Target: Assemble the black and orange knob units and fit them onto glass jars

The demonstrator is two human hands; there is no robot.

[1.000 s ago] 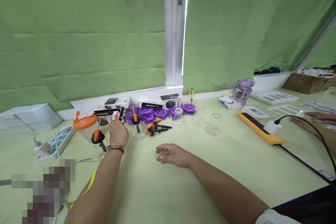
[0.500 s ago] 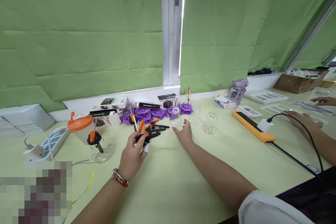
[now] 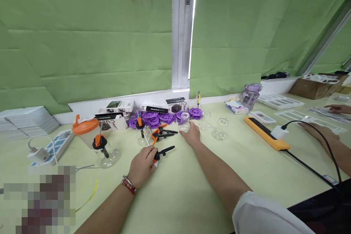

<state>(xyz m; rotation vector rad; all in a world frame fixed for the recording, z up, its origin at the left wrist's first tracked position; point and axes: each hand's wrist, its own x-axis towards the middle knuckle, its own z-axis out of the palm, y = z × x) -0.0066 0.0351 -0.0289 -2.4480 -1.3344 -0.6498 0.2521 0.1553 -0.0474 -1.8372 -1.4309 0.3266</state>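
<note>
My left hand (image 3: pixel 142 164) is low over the table, its fingers closed on a black-and-orange bottle top (image 3: pixel 164 151) with a black stem; something white shows under the fingertips. Just beyond lie more black-and-orange tops (image 3: pixel 164 133). A similar top (image 3: pixel 140 123) stands in a clear bottle behind them. My right hand (image 3: pixel 192 135) reaches forward with its fingers closed around a clear bottle (image 3: pixel 185 117), whose lower part they partly cover. Another clear bottle (image 3: pixel 109 159) with a black-and-orange top (image 3: pixel 99 142) is at the left.
Purple round plastic parts (image 3: pixel 150 117) lie along the wall with printed boxes (image 3: pixel 116 121). Several clear pieces (image 3: pixel 218 134) are right of my right hand. An orange-lidded cup (image 3: pixel 85 128), white power strip (image 3: pixel 59 146) and orange power strip (image 3: pixel 264 133) flank the area. Another person's hand (image 3: pixel 315 129) is at right.
My left hand has moved down and slightly right, lowering the black-and-orange bottle top toward the table. My right hand, open beside the clear bottle before, has closed around it.
</note>
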